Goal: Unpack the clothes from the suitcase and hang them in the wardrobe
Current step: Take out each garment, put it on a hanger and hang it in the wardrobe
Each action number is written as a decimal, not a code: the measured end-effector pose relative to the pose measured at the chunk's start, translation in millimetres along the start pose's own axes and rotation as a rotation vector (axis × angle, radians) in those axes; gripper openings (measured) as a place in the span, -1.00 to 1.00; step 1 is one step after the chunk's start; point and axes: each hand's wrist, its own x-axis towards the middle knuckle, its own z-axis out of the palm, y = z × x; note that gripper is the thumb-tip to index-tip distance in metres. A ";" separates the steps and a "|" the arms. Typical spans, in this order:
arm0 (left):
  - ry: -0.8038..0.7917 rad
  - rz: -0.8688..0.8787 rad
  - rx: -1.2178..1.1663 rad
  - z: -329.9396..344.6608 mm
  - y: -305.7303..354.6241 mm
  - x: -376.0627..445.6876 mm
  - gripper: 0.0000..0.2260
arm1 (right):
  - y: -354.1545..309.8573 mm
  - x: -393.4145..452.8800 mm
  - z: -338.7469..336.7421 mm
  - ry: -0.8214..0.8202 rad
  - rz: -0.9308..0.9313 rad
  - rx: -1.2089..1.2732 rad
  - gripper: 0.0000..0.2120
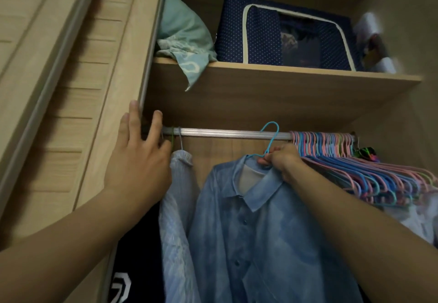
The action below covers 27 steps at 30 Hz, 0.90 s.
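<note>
Two bare forearms reach up as the right hand pinches a blue wire hanger carrying a blue collared shirt just below the ribbed metal rail, its hook best lifted over the bare stretch, while the left hand, fingers spread, parts pale striped clothing hanging beneath the rail.

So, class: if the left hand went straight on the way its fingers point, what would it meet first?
Probably the wardrobe door edge: the left hand points up along it, fingertips already at it, rail beside. Depth is unclear.

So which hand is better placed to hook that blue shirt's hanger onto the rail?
The right hand. It already grips the blue hanger carrying the blue shirt, its hook right at the rail. The left hand is open by the striped garment.
</note>
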 end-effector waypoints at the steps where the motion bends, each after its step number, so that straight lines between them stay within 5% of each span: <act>1: -0.009 -0.034 0.043 -0.5 2.5 1.6 -0.68 | 0.5 10.1 8.1 -0.010 0.010 -0.023 -0.70; 5: -0.032 -0.100 0.243 2.8 14.3 2.2 -0.52 | 2.2 57.8 34.2 -0.029 -0.017 -0.199 -0.83; 10: -0.046 -0.142 0.282 4.2 14.2 4.2 -0.50 | 17.9 141.9 38.2 -0.007 -0.070 -0.404 -0.68; 14: -0.058 -0.156 0.223 1.3 13.9 5.6 -0.54 | 30.5 123.5 33.1 -0.149 0.045 -0.309 -0.84; 17: -0.061 -0.181 0.182 2.3 16.3 7.5 -0.58 | 45.4 108.6 35.2 -0.292 0.068 -0.324 -0.68; 27: 0.038 -0.168 0.136 10.4 14.2 4.4 -0.63 | 42.0 68.1 10.7 -0.584 0.073 0.114 -0.75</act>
